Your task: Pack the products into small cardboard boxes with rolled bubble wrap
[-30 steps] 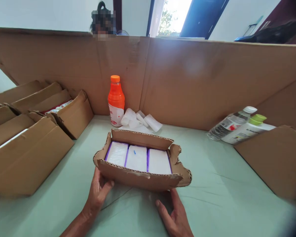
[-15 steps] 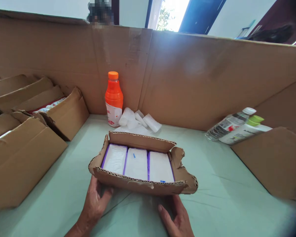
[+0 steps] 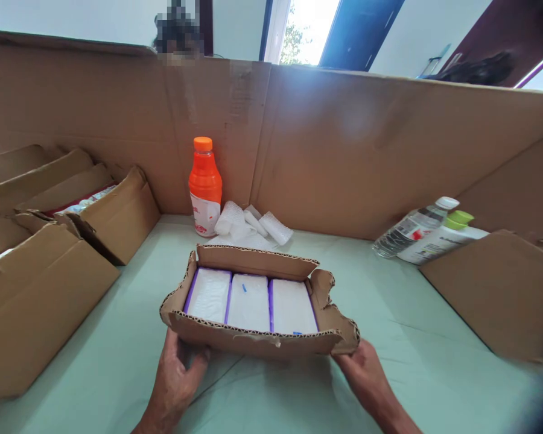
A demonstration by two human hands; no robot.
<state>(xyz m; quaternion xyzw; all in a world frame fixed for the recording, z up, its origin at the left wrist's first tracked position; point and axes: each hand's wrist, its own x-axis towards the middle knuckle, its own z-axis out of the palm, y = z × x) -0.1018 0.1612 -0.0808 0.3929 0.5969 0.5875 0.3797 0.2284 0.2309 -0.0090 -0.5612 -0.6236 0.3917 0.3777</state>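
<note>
In front of me is a small open cardboard box [image 3: 262, 342] with torn, wavy rims. Three white packs with purple sides stand in it side by side: a left pack [image 3: 209, 294], a middle pack [image 3: 248, 304] and a right pack [image 3: 293, 307]. My left hand [image 3: 178, 371] grips the box's front left corner, thumb along the front wall, other fingers partly hidden by the box. At the front right corner, my right hand [image 3: 359, 367] holds the box from below, most of its fingers hidden under the flap.
An orange-capped bottle [image 3: 205, 187] stands behind the box, beside crumpled bubble wrap [image 3: 253, 226]. Larger cardboard boxes [image 3: 49, 301] line the left. At right, a clear water bottle [image 3: 409, 232] and a white bottle [image 3: 438, 244] lean on a box [image 3: 498, 289]. A tall cardboard wall [image 3: 344, 150] closes the back.
My right hand has moved right, from below the front wall to the box's front right corner, and now grips there. My left hand stays at the left corner. The view has shifted slightly.
</note>
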